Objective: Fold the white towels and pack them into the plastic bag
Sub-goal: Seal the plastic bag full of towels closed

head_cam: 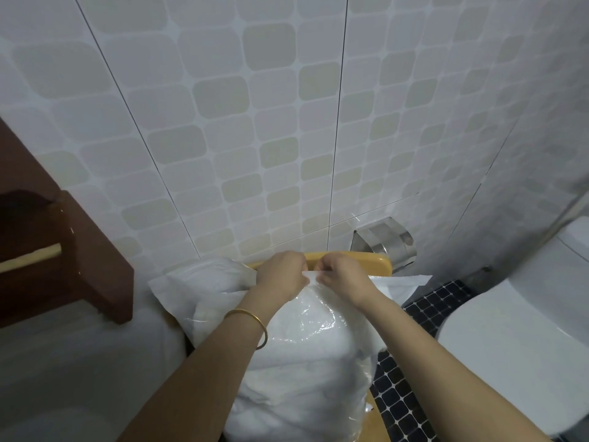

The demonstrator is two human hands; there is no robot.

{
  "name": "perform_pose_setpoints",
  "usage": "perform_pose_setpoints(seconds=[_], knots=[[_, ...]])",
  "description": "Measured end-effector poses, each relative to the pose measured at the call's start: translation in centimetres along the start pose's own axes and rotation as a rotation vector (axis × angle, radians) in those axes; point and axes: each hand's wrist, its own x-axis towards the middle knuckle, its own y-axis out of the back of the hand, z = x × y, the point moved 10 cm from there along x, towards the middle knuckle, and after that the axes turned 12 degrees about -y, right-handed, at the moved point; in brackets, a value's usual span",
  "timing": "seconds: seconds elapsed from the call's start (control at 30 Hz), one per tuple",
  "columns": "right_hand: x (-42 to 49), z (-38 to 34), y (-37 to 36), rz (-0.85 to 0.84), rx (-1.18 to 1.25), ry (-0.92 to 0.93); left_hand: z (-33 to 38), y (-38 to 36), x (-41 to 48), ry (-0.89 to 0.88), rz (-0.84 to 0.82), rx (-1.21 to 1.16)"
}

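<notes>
A clear plastic bag (306,355) stuffed with folded white towels lies on a yellow wooden stool (379,261) in front of me. My left hand (282,271) and my right hand (339,274) sit close together at the bag's far end, each pinching the bag's white mouth edge (310,275). More white towel (197,282) bulges out to the left of my left hand, and a flat white piece (398,283) sticks out to the right. A gold bangle sits on my left wrist.
A tiled wall rises right behind the stool. A steel toilet-paper holder (384,242) hangs on it. A white toilet (516,330) stands at the right over dark mosaic floor (401,390). A brown wooden rack (63,250) and a white basin edge (79,362) are at the left.
</notes>
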Motion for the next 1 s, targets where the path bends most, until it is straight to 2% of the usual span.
perform_pose_setpoints(seconds=[0.33, 0.63, 1.0], knots=[[-0.3, -0.5, -0.3, 0.013, -0.026, 0.031, 1.4, -0.1, -0.5, -0.113, 0.088, 0.165], [-0.4, -0.1, 0.4, 0.028, 0.066, 0.006, -0.3, 0.5, -0.9, -0.007, 0.05, -0.169], [-1.1, -1.1, 0.2, 0.1, -0.055, 0.077, 0.5, 0.8, -1.1, -0.051, 0.133, -0.061]])
